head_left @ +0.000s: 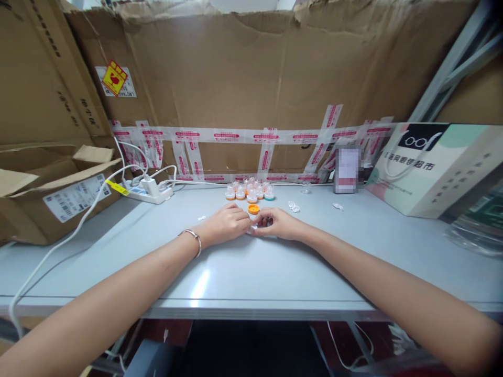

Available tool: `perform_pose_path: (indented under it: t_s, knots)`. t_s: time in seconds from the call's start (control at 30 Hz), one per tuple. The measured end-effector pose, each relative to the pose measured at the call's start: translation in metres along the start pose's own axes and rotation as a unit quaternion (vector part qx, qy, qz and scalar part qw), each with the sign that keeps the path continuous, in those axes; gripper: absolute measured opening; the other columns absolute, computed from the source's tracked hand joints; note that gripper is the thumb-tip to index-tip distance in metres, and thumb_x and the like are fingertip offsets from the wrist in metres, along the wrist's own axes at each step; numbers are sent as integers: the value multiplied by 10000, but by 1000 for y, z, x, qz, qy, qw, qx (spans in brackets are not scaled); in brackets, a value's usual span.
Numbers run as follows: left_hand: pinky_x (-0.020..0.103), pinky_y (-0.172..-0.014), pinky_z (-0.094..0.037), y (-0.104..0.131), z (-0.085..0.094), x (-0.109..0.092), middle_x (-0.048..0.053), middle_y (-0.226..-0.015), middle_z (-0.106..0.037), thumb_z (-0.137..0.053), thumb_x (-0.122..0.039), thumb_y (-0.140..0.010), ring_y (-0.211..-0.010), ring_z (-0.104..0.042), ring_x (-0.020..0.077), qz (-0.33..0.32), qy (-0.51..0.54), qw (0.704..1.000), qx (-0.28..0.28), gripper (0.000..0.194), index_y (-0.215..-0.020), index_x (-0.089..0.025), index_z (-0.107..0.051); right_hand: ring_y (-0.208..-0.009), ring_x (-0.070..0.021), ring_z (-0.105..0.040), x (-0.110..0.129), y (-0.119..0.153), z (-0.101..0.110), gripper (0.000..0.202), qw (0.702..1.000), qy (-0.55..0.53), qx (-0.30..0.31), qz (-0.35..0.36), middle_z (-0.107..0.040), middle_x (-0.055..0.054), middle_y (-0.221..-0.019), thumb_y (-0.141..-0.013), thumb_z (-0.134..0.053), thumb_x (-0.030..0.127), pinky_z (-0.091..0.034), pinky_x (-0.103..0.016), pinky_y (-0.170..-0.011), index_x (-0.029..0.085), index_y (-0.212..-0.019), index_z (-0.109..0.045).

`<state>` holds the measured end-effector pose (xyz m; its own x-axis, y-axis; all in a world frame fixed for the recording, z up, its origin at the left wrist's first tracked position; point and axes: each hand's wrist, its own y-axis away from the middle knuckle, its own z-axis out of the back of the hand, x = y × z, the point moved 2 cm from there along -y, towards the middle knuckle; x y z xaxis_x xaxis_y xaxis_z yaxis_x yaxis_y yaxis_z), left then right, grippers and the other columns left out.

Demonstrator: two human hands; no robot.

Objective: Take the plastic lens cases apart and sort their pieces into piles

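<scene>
My left hand (pixel 230 224), with a bracelet at the wrist, and my right hand (pixel 273 222) meet at the middle of the grey table. Between their fingertips is a small white piece (pixel 252 229), mostly covered by the fingers. Both hands have bent, closed fingers around it. An orange ring-shaped cap (pixel 253 209) lies just beyond the fingertips. Behind it stands a cluster of several small clear-domed containers (pixel 252 197) with orange bases, one with a green base (pixel 269 194). Small white parts (pixel 293 207) lie to the right of my right hand.
A power strip (pixel 151 192) with white cables and an open cardboard box (pixel 58 188) are at left. At right are a phone (pixel 348 170), a paper bag (pixel 416 178) and a clear plastic container (pixel 481 225). Large cardboard (pixel 243 78) stands behind the table (pixel 251 272).
</scene>
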<state>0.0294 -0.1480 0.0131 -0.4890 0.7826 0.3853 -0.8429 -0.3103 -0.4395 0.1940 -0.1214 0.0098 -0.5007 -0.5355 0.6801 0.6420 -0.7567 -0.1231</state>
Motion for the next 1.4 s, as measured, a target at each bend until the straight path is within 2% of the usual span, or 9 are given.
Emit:
perform_pose_path:
  t_s: [0.13, 0.27, 0.37, 0.43, 0.53, 0.63, 0.9, 1.2, 1.4]
  knots:
    - [250, -724, -355, 1, 11, 11, 14, -762, -643, -384, -217, -876, -711, -561, 103, 49, 19, 998, -19, 226, -804, -165, -591, -607, -102, -431, -1, 1, 0, 388, 1000, 8, -11, -2, -555, -11, -699, -631, -634, 482, -347, -223, -551, 154, -836, -670]
    - [256, -714, -353, 23, 40, 52, 13, -779, -655, -427, -204, -837, -736, -575, 124, 142, -29, 989, -6, 174, -809, -174, -597, -651, -111, -454, 0, 2, 0, 372, 1000, 9, -14, -4, -565, -14, -750, -627, -649, 437, -365, -226, -590, 162, -878, -662]
    - [258, -701, -360, 56, 57, 85, 8, -753, -650, -455, -208, -804, -715, -580, 133, 226, -51, 971, 67, 152, -773, -174, -600, -677, -116, -474, 1, 2, 1, 367, 1000, 9, -15, -10, -555, -17, -776, -627, -652, 415, -375, -229, -609, 164, -895, -648]
    - [274, -691, -358, 81, 61, 96, 18, -745, -648, -454, -217, -793, -697, -577, 148, 235, -84, 958, 143, 167, -745, -175, -607, -690, -119, -484, 2, 2, 1, 357, 1000, 9, -12, -9, -549, -16, -776, -631, -649, 398, -381, -231, -619, 164, -900, -641]
    - [297, -701, -354, 115, 60, 99, 34, -749, -648, -422, -205, -803, -690, -573, 162, 228, -110, 942, 218, 206, -735, -169, -614, -691, -120, -487, 1, 2, 0, 351, 1000, 9, -9, -8, -540, -14, -772, -634, -645, 388, -387, -235, -624, 164, -904, -633]
    - [295, -694, -352, 138, 56, 99, 50, -781, -654, -400, -203, -816, -724, -580, 171, 253, -103, 932, 238, 231, -755, -166, -620, -693, -121, -485, 0, 1, -1, 351, 1000, 6, -5, -8, -532, -13, -768, -639, -640, 389, -391, -240, -629, 163, -907, -626]
    - [273, -725, -368, 145, 55, 101, 45, -800, -661, -390, -243, -820, -721, -583, 155, 276, -44, 925, 256, 258, -768, -172, -633, -703, -118, -482, 0, 2, -1, 332, 1000, 17, -6, 0, -533, -10, -786, -652, -629, 383, -389, -238, -636, 172, -908, -615]
    - [240, -629, -363, 148, 57, 101, 22, -711, -640, -453, -334, -800, -632, -553, 141, 306, -12, 926, 219, 237, -717, -178, -612, -713, -121, -489, 2, 4, -1, 325, 1000, 28, -8, -2, -542, -10, -800, -653, -624, 365, -396, -241, -646, 183, -921, -606]
    - [255, -635, -373, 129, 66, 83, 34, -706, -593, -402, -381, -859, -660, -528, 148, 295, -25, 953, 69, 308, -722, -166, -575, -714, -124, -490, 2, 3, 0, 327, 1000, 17, -12, -5, -541, -13, -800, -644, -633, 362, -396, -247, -650, 176, -911, -604]
